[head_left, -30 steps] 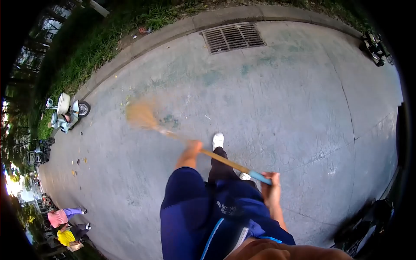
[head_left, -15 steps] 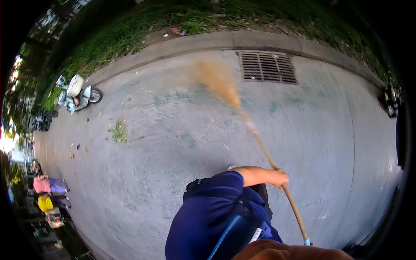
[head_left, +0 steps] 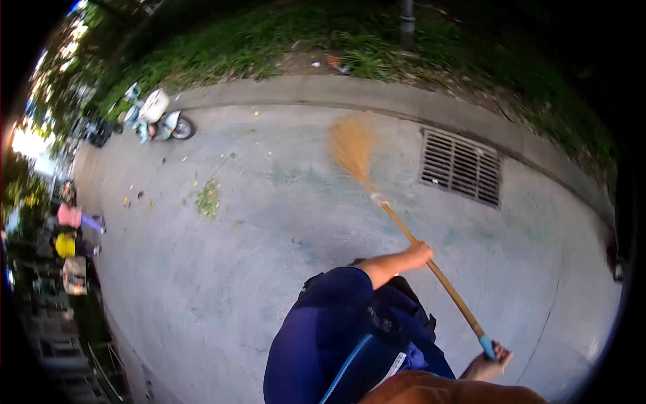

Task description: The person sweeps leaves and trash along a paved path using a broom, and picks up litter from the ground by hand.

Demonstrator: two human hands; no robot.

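Observation:
A straw broom [head_left: 353, 149] with a wooden handle slants across the pavement, its slightly blurred bristles near the curb at the upper middle. My left hand [head_left: 418, 254] is wrapped round the middle of the handle. My right hand [head_left: 491, 362] grips the light-blue top end of the handle, lower right. A small heap of green leaves [head_left: 207, 198] lies on the pavement left of the bristles. Right of the broom, a metal drain grate [head_left: 461, 165] is set beside the curb.
The concrete curb [head_left: 296, 90] runs along grass at the top. A parked scooter [head_left: 158, 120] stands at the upper left. Two people, one in a pink top [head_left: 69, 215] and one in a yellow top [head_left: 65, 245], are far left. A pole [head_left: 408, 25] rises from the grass.
The broom has swung from left of my feet towards the curb, its bristles now beside the grate. The view has turned, and my right hand shows again at the handle's end.

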